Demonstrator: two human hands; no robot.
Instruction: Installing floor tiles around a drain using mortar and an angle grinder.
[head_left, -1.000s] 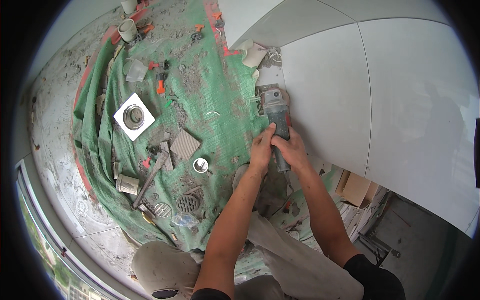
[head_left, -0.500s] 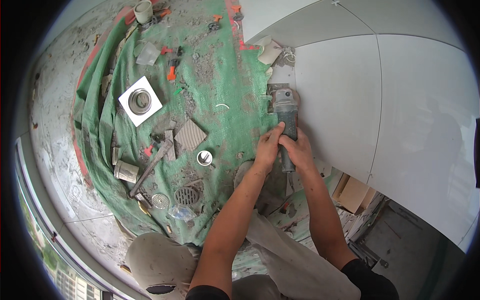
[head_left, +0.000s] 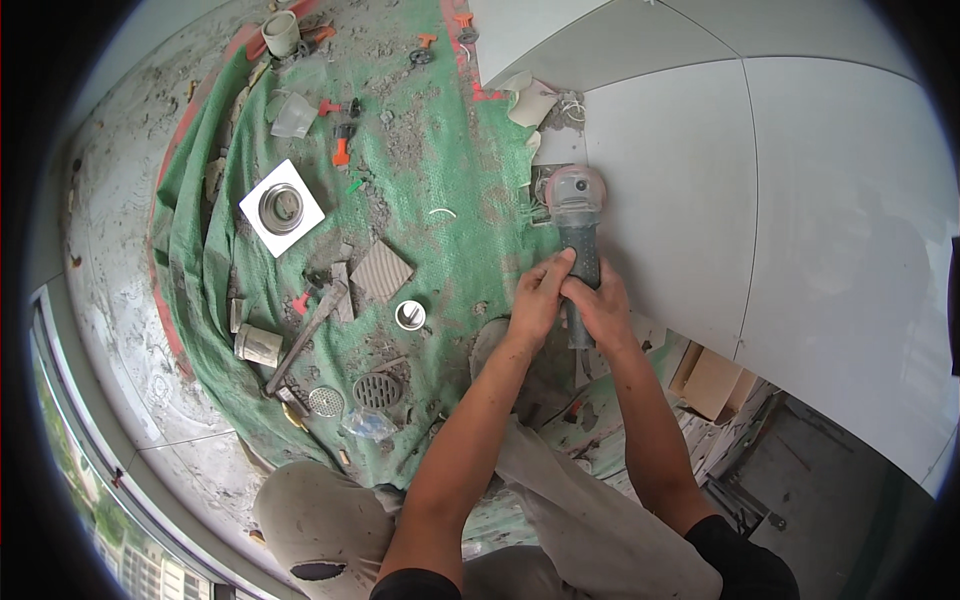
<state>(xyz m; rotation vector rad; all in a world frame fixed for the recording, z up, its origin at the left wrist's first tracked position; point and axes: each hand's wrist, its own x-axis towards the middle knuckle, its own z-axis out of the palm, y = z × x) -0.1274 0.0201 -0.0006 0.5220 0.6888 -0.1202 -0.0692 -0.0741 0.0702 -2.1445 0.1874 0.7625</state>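
Observation:
An angle grinder (head_left: pixel 583 238) with a dark body and a reddish disc (head_left: pixel 592 180) is held in both my hands, its head pointing away from me. My left hand (head_left: pixel 541 288) wraps the left side of the body, thumb on top. On the right side and lower down, my right hand (head_left: pixel 602 303) is closed round the same body. Under the grinder's head lies a square cut-out (head_left: pixel 540 180) beside the edge of a white wall tile (head_left: pixel 665 190); the head hides part of it. Whether the disc touches anything, I cannot tell.
A dusty green woven sheet (head_left: pixel 450 265) covers the floor to the left. On it lie a square drain frame (head_left: pixel 305 224), a hammer (head_left: pixel 305 340), a ridged tile piece (head_left: pixel 382 271), a round grate (head_left: pixel 376 390) and a plastic cup (head_left: pixel 293 116). A cardboard box (head_left: pixel 708 382) stands at the right.
The grinder's head has tilted, so more of the reddish disc shows behind it. Both hands have shifted very slightly with the tool; their grip stays the same.

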